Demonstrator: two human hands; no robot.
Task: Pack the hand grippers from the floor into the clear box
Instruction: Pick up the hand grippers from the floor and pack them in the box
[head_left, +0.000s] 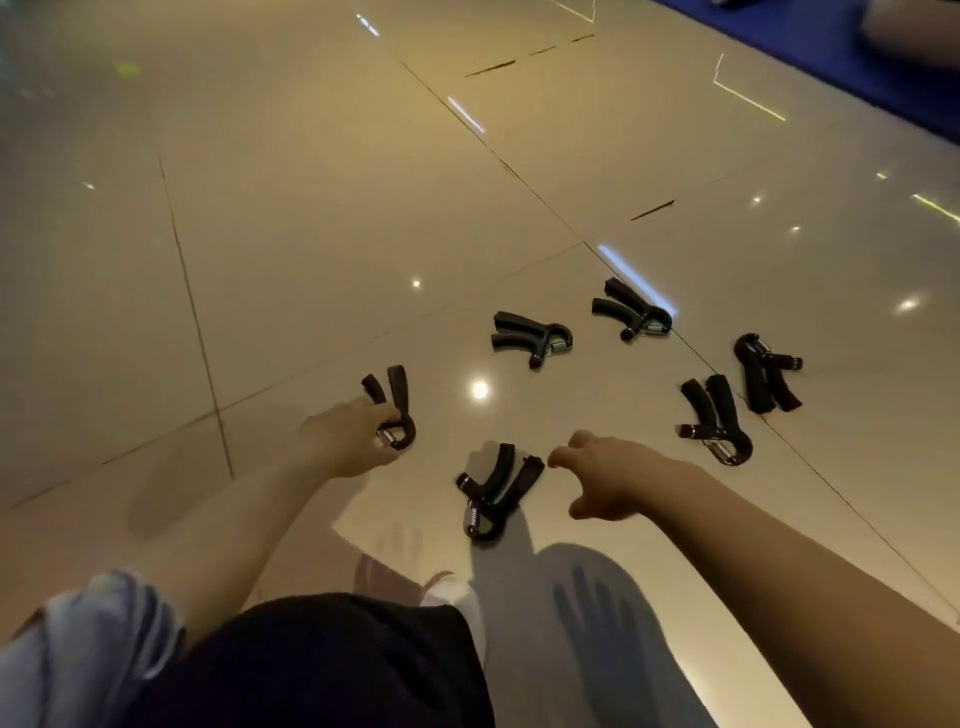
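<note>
Hands reached low over glossy floor tiles (291, 218): the left hand (348, 441) gripped one black hand gripper (397, 410) at its spring end, while the right hand (602, 475), fingers loosely curled and holding nothing, hovered just beside another gripper (493, 493). Four more (530, 338) lay scattered beyond. Collection appeared barely begun; the clear box was out of view, so the next move called for locating it.

Looks like a gym or fitness hall: wide glossy beige floor tiles (291, 218) catching ceiling lights, a blue mat (810, 47) at the far edge, black hand grippers (530, 338) scattered about.
</note>
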